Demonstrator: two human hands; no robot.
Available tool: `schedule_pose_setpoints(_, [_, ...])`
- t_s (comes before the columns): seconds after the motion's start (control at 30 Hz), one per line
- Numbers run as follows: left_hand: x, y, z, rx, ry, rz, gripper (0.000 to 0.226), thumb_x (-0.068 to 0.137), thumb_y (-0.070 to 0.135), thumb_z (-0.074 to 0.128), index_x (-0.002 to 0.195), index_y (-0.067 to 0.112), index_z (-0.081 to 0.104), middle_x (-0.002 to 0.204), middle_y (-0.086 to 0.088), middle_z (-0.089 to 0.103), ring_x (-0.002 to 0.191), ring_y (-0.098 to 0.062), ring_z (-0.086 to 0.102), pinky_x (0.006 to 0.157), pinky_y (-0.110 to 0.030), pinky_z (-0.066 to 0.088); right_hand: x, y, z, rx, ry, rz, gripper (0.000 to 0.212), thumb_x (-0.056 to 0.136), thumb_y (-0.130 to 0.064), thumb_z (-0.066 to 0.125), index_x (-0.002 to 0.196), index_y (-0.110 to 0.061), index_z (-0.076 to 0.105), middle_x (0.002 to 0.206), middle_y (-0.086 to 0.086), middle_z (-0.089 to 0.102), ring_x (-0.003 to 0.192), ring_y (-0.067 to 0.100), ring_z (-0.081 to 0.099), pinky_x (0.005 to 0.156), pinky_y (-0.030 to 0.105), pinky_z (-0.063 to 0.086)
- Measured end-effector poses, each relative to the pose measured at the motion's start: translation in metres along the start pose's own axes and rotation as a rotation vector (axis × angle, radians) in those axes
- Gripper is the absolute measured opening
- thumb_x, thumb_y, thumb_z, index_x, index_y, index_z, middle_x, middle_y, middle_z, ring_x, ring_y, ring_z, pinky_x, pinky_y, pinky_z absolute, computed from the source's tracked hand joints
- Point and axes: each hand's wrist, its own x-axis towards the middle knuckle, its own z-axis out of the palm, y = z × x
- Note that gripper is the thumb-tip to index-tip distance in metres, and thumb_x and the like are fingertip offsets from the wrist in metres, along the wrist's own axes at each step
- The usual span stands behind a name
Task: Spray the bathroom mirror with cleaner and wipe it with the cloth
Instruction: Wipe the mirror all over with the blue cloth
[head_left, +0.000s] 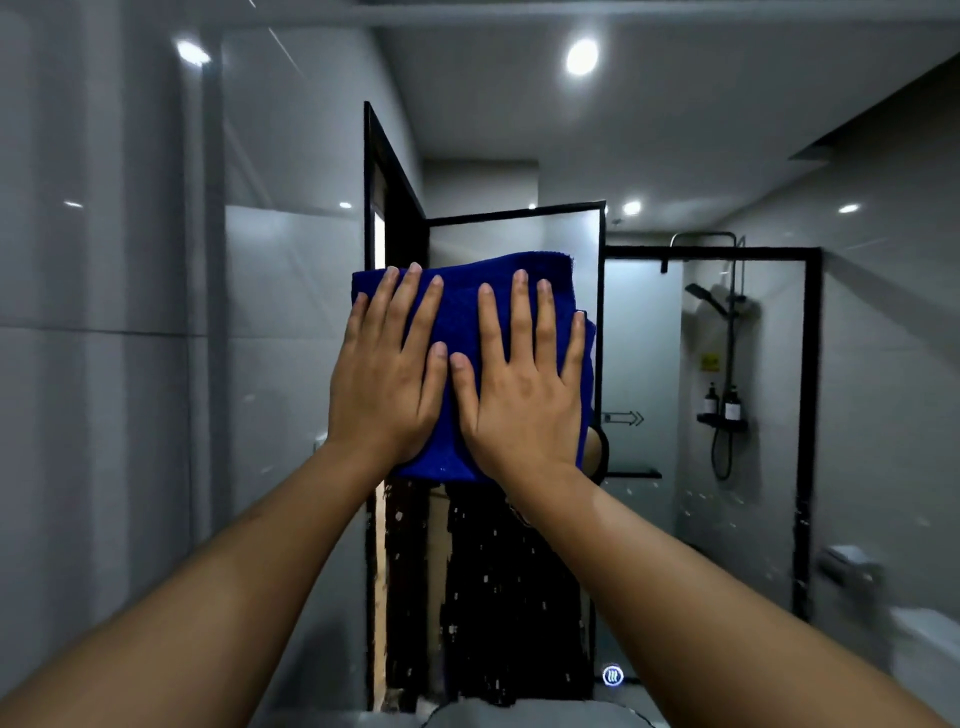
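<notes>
I'm pressing the folded deep-blue cloth (457, 312) against the mirror (649, 338) at frame centre, left hand (387, 384) and right hand (522, 395) with fingers (519, 312) spread flat, gripping nothing.

- Two bare hands, left hand (387, 371) and right hand (522, 382), pressing flat, fingers spread
- One folded dark blue terry cloth (462, 312)
- One large wall mirror (649, 322)
- Two dark pump bottles (722, 402) showing as reflections on a shower shelf
- One black handheld shower head (704, 296) reflecting
</notes>
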Motion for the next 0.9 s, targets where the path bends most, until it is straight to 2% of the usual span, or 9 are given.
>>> schedule_pose_setpoints(0.33, [-0.007, -0.047, -0.015, 0.0, -0.007, 0.009, 0.057, 0.099, 0.03, 0.028, 0.152, 0.011, 0.023, 0.159, -0.01, 0.022, 0.149, -0.022, 0.013, 0.122, -0.041, 0.007, 0.005, -0.048, 0.01, -0.004, 0.003, 0.001, 0.064, 0.101, -0.049, 0.024, 0.156, -0.016, 0.015, 0.163, 0.013, 0.009, 0.151, 0.03, 0.004, 0.121, 0.053, 0.002])
schedule_pose_setpoints(0.9, [-0.036, -0.126, -0.039, 0.008, 0.006, -0.005, 0.058, 0.098, 0.029, 0.027, 0.152, 0.009, 0.023, 0.159, -0.012, 0.021, 0.148, -0.025, 0.012, 0.122, -0.039, 0.002, -0.001, -0.133, 0.034, 0.027, 0.037, -0.038, 0.064, 0.101, -0.048, 0.029, 0.155, -0.015, 0.02, 0.162, 0.016, 0.014, 0.15, 0.032, 0.009, 0.119, 0.054, 0.007])
